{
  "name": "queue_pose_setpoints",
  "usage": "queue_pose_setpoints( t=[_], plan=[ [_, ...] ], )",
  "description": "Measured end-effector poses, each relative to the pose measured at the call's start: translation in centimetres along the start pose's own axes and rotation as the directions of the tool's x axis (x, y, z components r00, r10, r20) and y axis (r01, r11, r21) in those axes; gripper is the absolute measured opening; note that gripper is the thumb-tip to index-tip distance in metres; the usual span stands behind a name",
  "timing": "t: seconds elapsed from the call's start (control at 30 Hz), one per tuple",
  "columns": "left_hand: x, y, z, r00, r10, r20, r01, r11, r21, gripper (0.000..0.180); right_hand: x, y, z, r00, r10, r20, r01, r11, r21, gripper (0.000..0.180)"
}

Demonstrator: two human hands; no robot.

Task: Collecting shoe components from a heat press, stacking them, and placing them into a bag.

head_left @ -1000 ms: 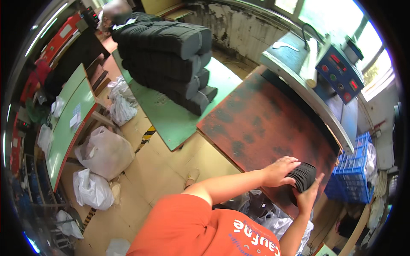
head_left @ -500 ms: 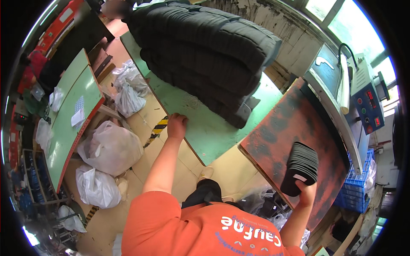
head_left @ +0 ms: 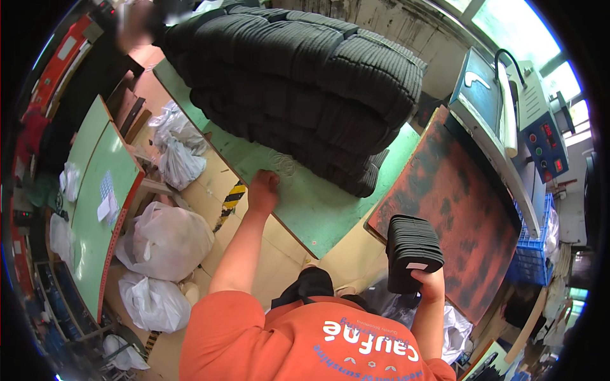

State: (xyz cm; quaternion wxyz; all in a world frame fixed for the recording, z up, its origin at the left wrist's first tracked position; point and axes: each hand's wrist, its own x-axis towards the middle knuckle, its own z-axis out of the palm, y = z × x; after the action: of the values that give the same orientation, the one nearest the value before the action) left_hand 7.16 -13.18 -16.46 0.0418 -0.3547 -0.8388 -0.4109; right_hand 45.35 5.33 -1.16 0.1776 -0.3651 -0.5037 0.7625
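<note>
In my right hand (head_left: 431, 284) is a stack of flat black pads (head_left: 414, 244) with rounded ends. A small white label shows on its near end, beside my thumb. The stack is at the left edge of the red-brown board. My left hand (head_left: 264, 189) is over the front left edge of the green table (head_left: 318, 219), with its fingers curled in. Whether they hold anything is hidden. Just past them lie thin pale loops (head_left: 283, 164). Behind the loops rises a large heap of similar black pads (head_left: 305, 89), packed in rows.
A press machine (head_left: 492, 108) with a control box (head_left: 543, 149) stands at the right behind the red-brown board (head_left: 454, 209). A blue crate (head_left: 537, 247) is below it. Plastic bags (head_left: 166, 241) lie on the floor at left, beside another green table (head_left: 105, 209). A blurred person (head_left: 136, 25) is far left.
The black pad stack in my right hand has moved left across the red-brown board to its edge. My left hand has curled in more near the loops. The view has shifted slightly.
</note>
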Motion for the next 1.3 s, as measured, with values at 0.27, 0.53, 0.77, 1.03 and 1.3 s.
queue_pose_setpoints(
  t=[0.27,0.53,0.77,1.03,1.3],
  plan=[
    [1.8,4.9,-0.3,0.998,-0.035,0.042,0.044,0.965,-0.259,0.004,-1.1,2.6,0.3,0.993,-0.040,0.115,-0.015,0.899,0.438,0.091],
    [-3.3,21.6,1.9,0.802,0.043,0.596,0.482,0.541,-0.689,0.018,1.2,2.5,2.6,0.920,-0.157,0.359,-0.015,0.901,0.433,0.064],
    [-10.8,34.2,4.8,0.296,0.308,0.904,0.954,-0.146,-0.262,0.028,-10.9,6.5,-4.1,0.905,-0.407,0.125,0.121,0.527,0.841,0.065],
    [-25.0,33.2,15.9,-0.350,0.635,0.689,0.915,0.388,0.107,0.018,-34.6,9.9,-22.1,0.850,-0.495,-0.179,0.524,0.830,0.191,0.075],
    [-35.6,56.6,13.0,-0.646,0.763,0.029,0.634,0.557,-0.536,0.041,-40.8,15.7,-21.5,0.730,0.002,-0.683,-0.267,0.921,-0.283,0.096]
  ],
)
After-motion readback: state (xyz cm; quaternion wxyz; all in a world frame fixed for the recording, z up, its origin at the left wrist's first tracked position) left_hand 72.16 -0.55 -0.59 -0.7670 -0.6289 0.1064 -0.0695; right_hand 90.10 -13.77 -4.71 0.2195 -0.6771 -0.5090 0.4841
